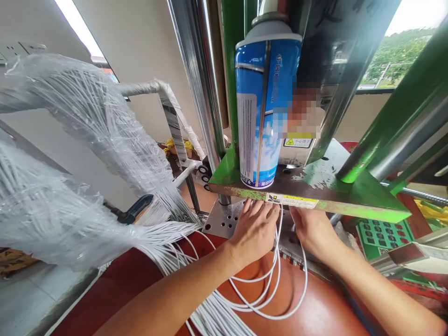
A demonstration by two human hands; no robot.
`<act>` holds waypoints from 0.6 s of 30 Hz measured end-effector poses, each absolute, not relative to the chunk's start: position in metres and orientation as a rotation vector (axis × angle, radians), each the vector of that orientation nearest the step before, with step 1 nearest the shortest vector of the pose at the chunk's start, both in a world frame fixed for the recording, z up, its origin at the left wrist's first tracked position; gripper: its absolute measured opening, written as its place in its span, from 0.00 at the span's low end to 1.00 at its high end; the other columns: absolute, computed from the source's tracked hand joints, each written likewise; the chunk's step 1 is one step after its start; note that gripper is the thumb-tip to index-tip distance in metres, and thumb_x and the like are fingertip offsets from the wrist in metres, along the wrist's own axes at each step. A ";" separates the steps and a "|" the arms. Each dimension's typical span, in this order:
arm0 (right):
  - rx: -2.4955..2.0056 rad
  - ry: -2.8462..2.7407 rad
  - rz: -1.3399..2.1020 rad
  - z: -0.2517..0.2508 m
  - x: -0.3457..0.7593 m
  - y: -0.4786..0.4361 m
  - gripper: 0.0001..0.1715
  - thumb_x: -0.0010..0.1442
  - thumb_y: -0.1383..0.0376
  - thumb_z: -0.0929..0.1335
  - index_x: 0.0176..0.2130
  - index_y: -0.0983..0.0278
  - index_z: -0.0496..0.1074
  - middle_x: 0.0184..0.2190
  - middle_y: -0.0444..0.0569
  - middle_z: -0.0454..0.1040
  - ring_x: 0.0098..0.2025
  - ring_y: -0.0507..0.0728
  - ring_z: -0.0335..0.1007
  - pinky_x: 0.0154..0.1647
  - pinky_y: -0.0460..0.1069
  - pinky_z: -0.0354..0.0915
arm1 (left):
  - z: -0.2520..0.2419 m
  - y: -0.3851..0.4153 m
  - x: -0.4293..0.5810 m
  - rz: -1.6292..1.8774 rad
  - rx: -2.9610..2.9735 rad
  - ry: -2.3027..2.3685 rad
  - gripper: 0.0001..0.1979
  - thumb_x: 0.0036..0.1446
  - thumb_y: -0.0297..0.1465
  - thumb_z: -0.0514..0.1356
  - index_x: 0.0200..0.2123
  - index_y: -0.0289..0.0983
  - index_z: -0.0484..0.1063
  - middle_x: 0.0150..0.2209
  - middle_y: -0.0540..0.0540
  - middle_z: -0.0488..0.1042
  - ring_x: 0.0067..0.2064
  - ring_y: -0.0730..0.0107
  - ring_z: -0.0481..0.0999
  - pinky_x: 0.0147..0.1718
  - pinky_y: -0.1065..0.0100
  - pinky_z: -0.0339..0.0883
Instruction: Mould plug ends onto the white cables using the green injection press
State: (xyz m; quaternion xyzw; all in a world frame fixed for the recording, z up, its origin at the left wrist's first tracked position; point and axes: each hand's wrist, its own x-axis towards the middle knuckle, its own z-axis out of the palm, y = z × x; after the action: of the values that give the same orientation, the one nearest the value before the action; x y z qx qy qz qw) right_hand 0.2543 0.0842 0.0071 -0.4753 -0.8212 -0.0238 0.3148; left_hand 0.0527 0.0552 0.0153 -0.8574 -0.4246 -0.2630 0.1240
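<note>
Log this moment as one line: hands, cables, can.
left hand: beside white cables | right hand: beside white cables | blue aerosol can: on green steel plate

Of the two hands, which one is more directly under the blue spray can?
The left hand, its fingers reaching beneath the green-painted steel plate below the blue spray can. The right hand sits further to the right of the can.

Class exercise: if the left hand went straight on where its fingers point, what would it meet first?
Probably the front edge of the green-painted steel plate, just ahead of the left hand; depth is unclear.
</note>
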 end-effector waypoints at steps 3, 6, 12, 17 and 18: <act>-1.310 -2.271 -0.313 -0.004 0.235 0.050 0.30 0.65 0.71 0.59 0.64 0.67 0.66 0.59 0.61 0.74 0.59 0.70 0.68 0.61 0.68 0.59 | 0.013 0.047 0.059 -0.689 -2.486 -1.314 0.22 0.67 0.29 0.53 0.62 0.32 0.67 0.60 0.37 0.72 0.63 0.50 0.68 0.68 0.43 0.51; -1.399 -2.289 -0.510 -0.006 0.220 0.042 0.29 0.65 0.72 0.58 0.62 0.72 0.67 0.58 0.65 0.74 0.58 0.72 0.68 0.61 0.69 0.56 | 0.008 0.052 0.063 -0.654 -2.481 -1.344 0.20 0.66 0.29 0.53 0.59 0.33 0.70 0.58 0.38 0.74 0.61 0.50 0.69 0.67 0.43 0.51; -1.539 -2.262 -0.413 0.000 0.208 0.057 0.19 0.65 0.70 0.61 0.51 0.67 0.74 0.45 0.63 0.78 0.48 0.70 0.70 0.52 0.64 0.59 | -0.007 0.074 0.062 -0.622 -2.467 -1.279 0.14 0.65 0.28 0.54 0.49 0.33 0.75 0.49 0.37 0.77 0.52 0.51 0.74 0.56 0.48 0.64; -1.533 -2.231 -0.388 0.003 0.205 0.058 0.17 0.66 0.70 0.60 0.49 0.69 0.74 0.45 0.64 0.77 0.47 0.68 0.70 0.52 0.62 0.60 | -0.009 0.079 0.066 -0.644 -2.424 -1.251 0.14 0.66 0.27 0.54 0.50 0.32 0.75 0.49 0.37 0.78 0.52 0.53 0.75 0.56 0.51 0.64; -1.523 -2.229 -0.392 0.005 0.205 0.060 0.18 0.66 0.70 0.60 0.50 0.70 0.73 0.45 0.64 0.78 0.47 0.68 0.71 0.53 0.63 0.60 | -0.006 0.080 0.067 -0.648 -2.432 -1.262 0.14 0.65 0.27 0.54 0.49 0.32 0.75 0.49 0.37 0.78 0.52 0.53 0.75 0.57 0.50 0.64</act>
State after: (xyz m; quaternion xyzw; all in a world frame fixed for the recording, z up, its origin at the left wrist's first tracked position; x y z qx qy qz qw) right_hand 0.2050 0.0597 0.0048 -0.5465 -0.7996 -0.1406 0.2053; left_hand 0.0666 0.0797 -0.0065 -0.8523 -0.4424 -0.2271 0.1623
